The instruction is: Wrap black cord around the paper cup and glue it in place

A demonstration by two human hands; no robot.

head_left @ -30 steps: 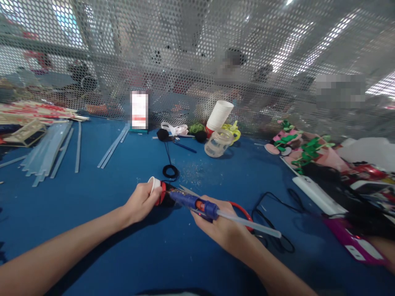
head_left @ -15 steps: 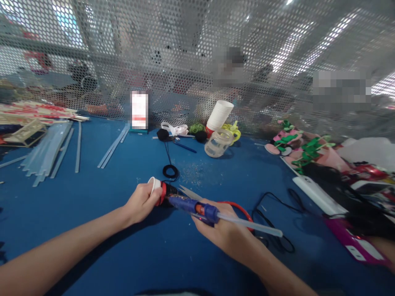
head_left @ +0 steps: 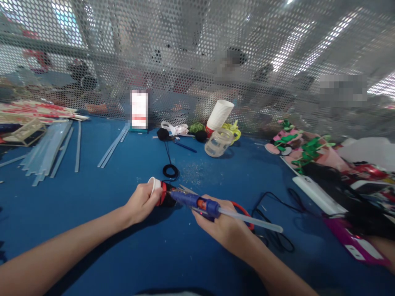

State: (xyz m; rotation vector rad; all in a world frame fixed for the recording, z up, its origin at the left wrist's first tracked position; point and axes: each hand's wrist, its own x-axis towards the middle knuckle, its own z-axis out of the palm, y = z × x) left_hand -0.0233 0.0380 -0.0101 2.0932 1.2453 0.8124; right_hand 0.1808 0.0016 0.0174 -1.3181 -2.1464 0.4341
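1. At the near middle of the blue table point(head_left: 92, 205), the small cup piece point(head_left: 157, 190) lies on its side, pinched in the left hand point(head_left: 142, 201)
2. The right hand point(head_left: 220, 224) is wrapped round the glue gun point(head_left: 197, 202), nozzle touching the piece: gluing looks under way, unfinished
3. Spare glue sticks point(head_left: 46, 152) lie far left

We cannot see the glue gun's point(head_left: 197, 202) nozzle tip where it meets the small black and red piece point(head_left: 166, 198), which our left hand point(head_left: 142, 201) partly covers. Our right hand point(head_left: 222, 224) hides the gun's grip. Behind the perforated screen point(head_left: 197, 61) everything is blurred. The purple item point(head_left: 354, 242) and glue sticks point(head_left: 46, 152) run towards the picture's edges.
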